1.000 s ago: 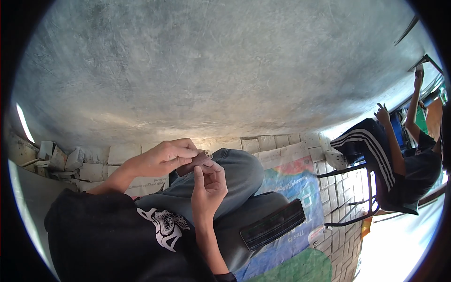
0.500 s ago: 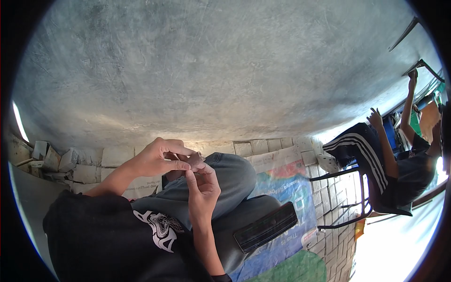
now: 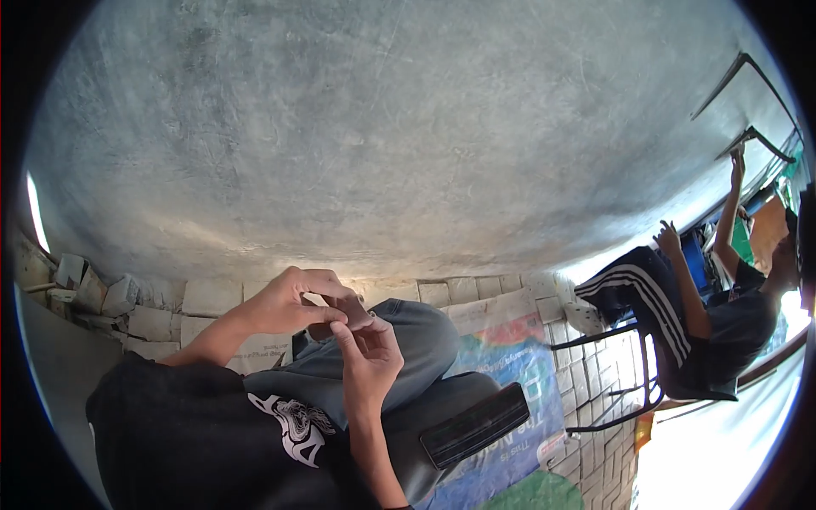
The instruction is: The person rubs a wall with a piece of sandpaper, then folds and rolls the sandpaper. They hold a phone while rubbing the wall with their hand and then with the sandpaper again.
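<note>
My left hand (image 3: 297, 304) is closed at the fingertips around a small brownish-grey piece (image 3: 354, 313). From below, my right hand (image 3: 371, 350) grips the same piece, with its thumb close to the left fingertips. The fingers cover much of the piece, so its full shape cannot be made out. Both hands are over my bent leg in grey trousers (image 3: 421, 333). A dark, flat, phone-like object (image 3: 474, 427) rests on my other leg, to the right of my right forearm.
A grey wall (image 3: 365, 144) stretches across the upper view. Broken blocks (image 3: 121, 296) lie at the left. Under me is a printed banner (image 3: 510, 374) on paving (image 3: 586, 374). At the right, a person (image 3: 722, 331) sits on a dark-framed chair (image 3: 625, 421), one arm raised.
The view has shifted slightly, so the wall frames and seated person appear a little lower and further left. Both my hands still hold the small piece, with slight finger movement.
</note>
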The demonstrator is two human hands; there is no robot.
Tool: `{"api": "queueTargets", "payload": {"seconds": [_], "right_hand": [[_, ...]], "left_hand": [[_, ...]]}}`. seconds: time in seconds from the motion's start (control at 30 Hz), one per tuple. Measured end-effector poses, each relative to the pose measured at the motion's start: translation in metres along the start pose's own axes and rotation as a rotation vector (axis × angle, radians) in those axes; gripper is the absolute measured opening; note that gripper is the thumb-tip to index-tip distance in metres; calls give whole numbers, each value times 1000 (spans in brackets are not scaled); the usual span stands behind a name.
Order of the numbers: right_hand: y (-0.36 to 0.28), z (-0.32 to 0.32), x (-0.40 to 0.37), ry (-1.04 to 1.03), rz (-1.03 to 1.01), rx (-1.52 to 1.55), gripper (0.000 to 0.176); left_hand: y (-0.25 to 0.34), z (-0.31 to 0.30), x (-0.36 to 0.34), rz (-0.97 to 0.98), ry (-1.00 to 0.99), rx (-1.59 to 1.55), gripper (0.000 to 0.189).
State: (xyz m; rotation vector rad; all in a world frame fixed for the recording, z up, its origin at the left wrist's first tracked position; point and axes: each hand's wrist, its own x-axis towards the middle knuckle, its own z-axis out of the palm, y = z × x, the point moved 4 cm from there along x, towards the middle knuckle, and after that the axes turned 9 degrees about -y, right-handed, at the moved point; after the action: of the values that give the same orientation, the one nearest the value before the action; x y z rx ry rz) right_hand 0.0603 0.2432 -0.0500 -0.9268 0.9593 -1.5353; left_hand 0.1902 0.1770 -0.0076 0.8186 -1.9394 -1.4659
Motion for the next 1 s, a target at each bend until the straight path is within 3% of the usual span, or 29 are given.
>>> {"api": "queueTargets", "payload": {"seconds": [0.37, 0.57, 0.77, 0.83, 0.9, 1.0], "right_hand": [[-3, -6, -3, -41, -20, 18, 16], [-18, -6, -7, 27, -33, -109, 22], [-32, -6, -9, 73, -186, -349, 22], [-42, -3, -12, 126, -270, -485, 22], [-44, -2, -12, 116, -270, -442, 22], [-47, -3, -14, 88, -286, -409, 21]], "left_hand": [[-1, 0, -2, -47, -86, -136, 27], [1, 8, 2, -31, -57, -169, 26], [16, 13, 7, -84, -53, -247, 24], [21, -4, 10, -98, 72, -266, 20], [24, -34, 12, -55, 305, -28, 21], [54, -81, 7, 395, 748, 589, 26]]}}
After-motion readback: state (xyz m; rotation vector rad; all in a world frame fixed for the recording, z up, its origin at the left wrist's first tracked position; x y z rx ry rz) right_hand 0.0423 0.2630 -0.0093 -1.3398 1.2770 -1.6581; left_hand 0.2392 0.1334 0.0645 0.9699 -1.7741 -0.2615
